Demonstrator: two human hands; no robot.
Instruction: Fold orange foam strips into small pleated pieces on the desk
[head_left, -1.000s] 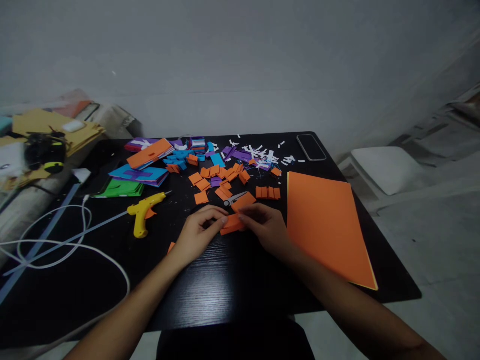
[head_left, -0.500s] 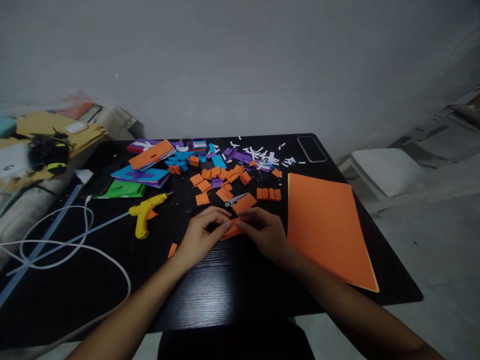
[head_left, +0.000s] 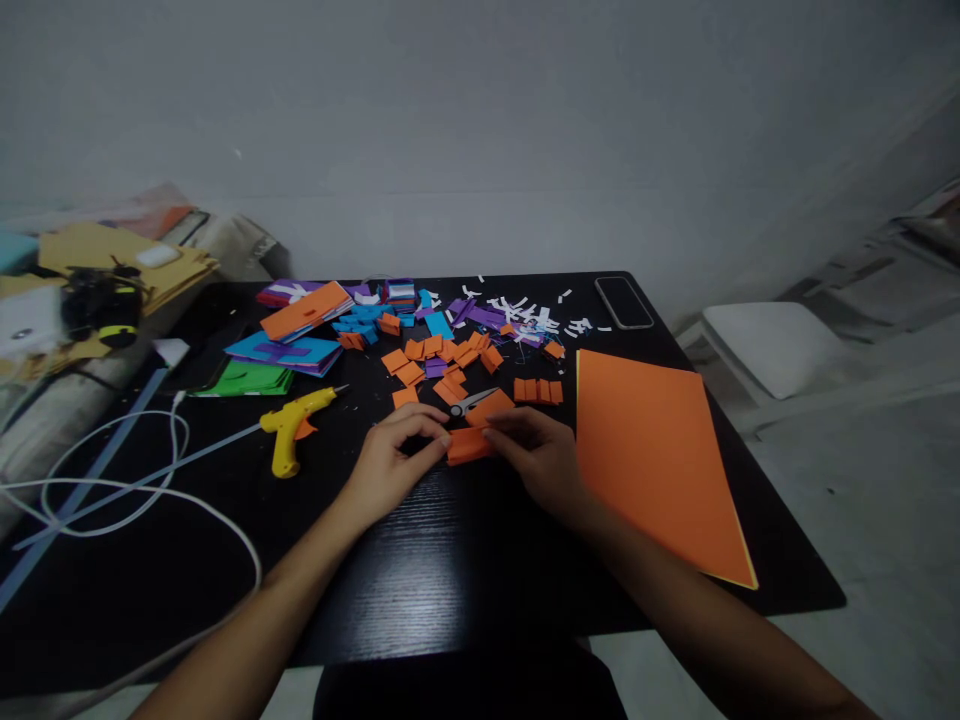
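One orange paper piece (head_left: pixel 469 447) spans the gap between the left hand (head_left: pixel 396 456) and right hand (head_left: pixel 546 462), each pinching an end between thumb and fingers. Uneven pressure could skew or crumple it; a careless forward push could knock the scissors (head_left: pixel 459 408) just beyond both hands.
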